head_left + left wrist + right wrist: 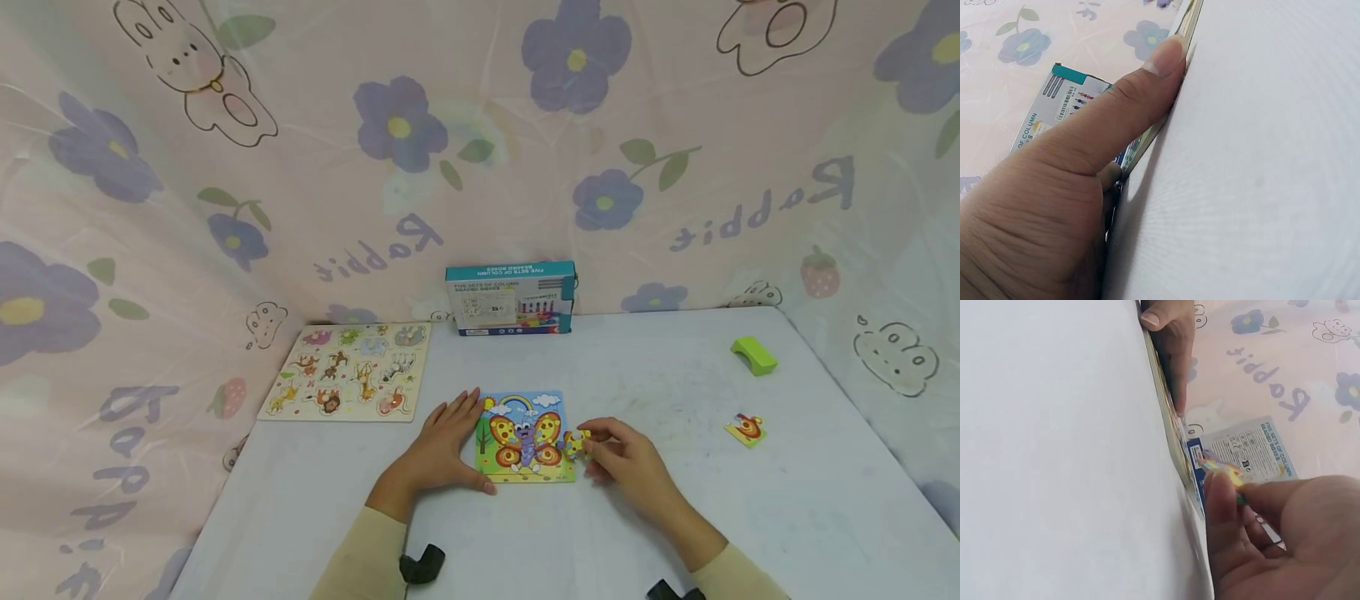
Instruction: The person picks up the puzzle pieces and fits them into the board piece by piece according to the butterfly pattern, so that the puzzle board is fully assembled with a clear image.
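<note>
A butterfly jigsaw puzzle (527,433) lies flat on the white table. My left hand (448,446) rests at its left side, with the thumb at the lower left corner and the fingers spread up along the edge. In the left wrist view the thumb (1141,81) lies along the board's edge. My right hand (626,458) pinches a yellow puzzle piece (575,443) between thumb and fingers at the puzzle's right edge. The right wrist view shows that piece (1225,470) at the fingertips, partly hidden by them. Another puzzle piece (747,429), orange and yellow, lies farther right.
At the back left lies a wooden animal puzzle board (352,367). A box with a teal top (510,298) stands at the back middle against the patterned curtain (480,192). To the back right is a green arched block (754,356).
</note>
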A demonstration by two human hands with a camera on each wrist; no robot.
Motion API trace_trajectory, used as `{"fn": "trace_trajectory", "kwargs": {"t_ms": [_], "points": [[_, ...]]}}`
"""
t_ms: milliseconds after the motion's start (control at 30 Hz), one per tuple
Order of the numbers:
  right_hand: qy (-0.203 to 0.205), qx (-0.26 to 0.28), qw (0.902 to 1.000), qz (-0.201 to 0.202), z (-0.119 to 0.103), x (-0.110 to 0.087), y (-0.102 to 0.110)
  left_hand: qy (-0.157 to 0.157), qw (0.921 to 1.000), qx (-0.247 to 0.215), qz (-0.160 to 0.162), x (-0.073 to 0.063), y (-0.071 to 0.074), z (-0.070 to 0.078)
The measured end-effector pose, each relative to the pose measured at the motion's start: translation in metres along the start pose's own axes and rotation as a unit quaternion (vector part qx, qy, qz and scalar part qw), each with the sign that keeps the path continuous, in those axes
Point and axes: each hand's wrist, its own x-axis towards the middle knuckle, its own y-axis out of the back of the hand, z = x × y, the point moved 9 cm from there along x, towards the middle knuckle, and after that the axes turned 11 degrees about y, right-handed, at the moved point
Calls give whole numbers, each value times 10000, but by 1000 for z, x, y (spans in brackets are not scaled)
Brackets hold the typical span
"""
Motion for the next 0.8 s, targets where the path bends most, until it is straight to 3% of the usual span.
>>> {"fn": "trace_trajectory", "kwargs": {"t_ms": [133,500,633,800], "points": [[-83,333,9994,22,1,6,-9,18,10000,-21,-18,0,0,0],[-455,510,9971,333,6,24,-31,19,10000,-45,-71,-1,2,2],[-554,523,9964,375,7,28,-37,30,9999,-30,-94,-1,3,2],[-593,160,9974,379,8,29,-36,25,10000,6,-92,-1,3,2]]}}
